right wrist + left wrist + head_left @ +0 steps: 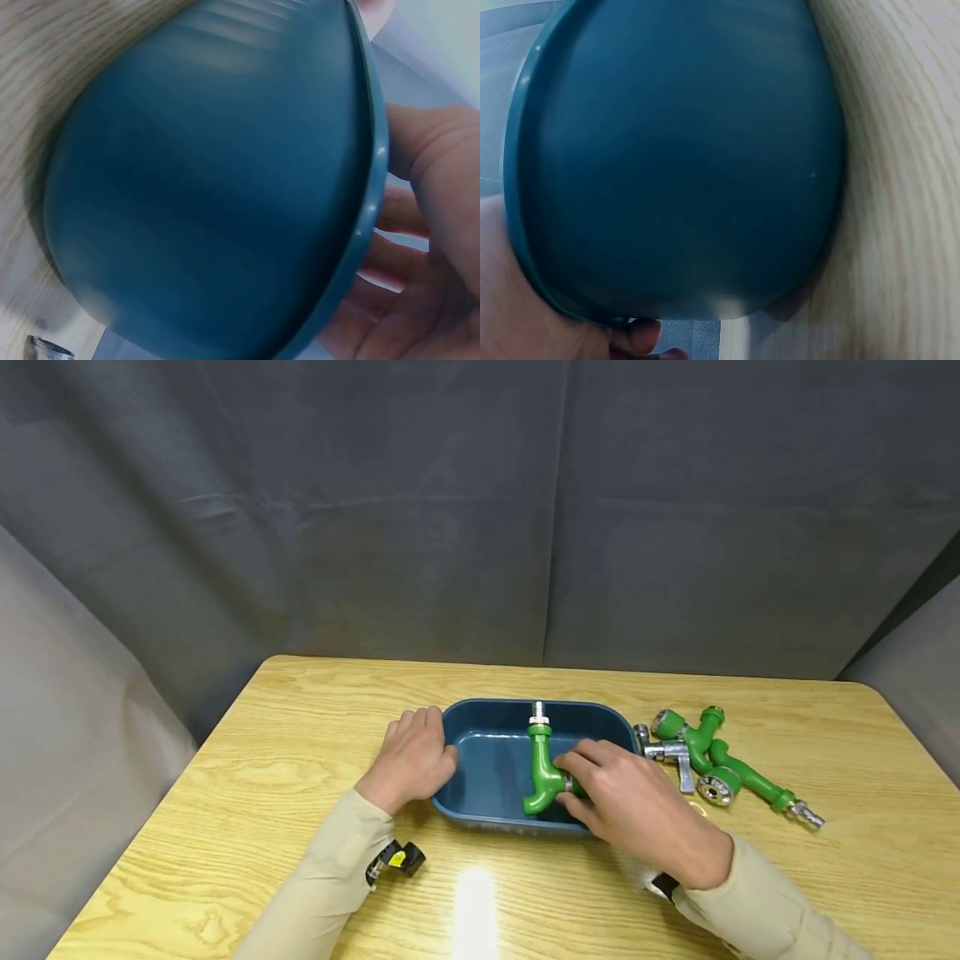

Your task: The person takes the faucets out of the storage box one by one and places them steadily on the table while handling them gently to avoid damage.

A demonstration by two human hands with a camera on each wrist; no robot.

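A dark teal oval basin (480,777) stands on the wooden table. At its left end my left hand (412,753) grips the rim, thumb on the inner side; the left wrist view shows that hand (532,300) at the edge of the basin wall (682,165). My right hand (626,789) pinches a green tap (542,768) by its knob end, which the fingers mostly cover. The tap is over the basin, its metal threaded end pointing away and its spout towards me. In the right wrist view, fingers (397,259) show beyond the basin's rim.
Right of the basin lie a green tap (701,743), a second green tap (757,782) with a metal hose end, and a chrome tap (667,750) with a lever. A small yellowish ring (697,808) lies near them. A grey curtain (420,527) hangs behind the table (315,710).
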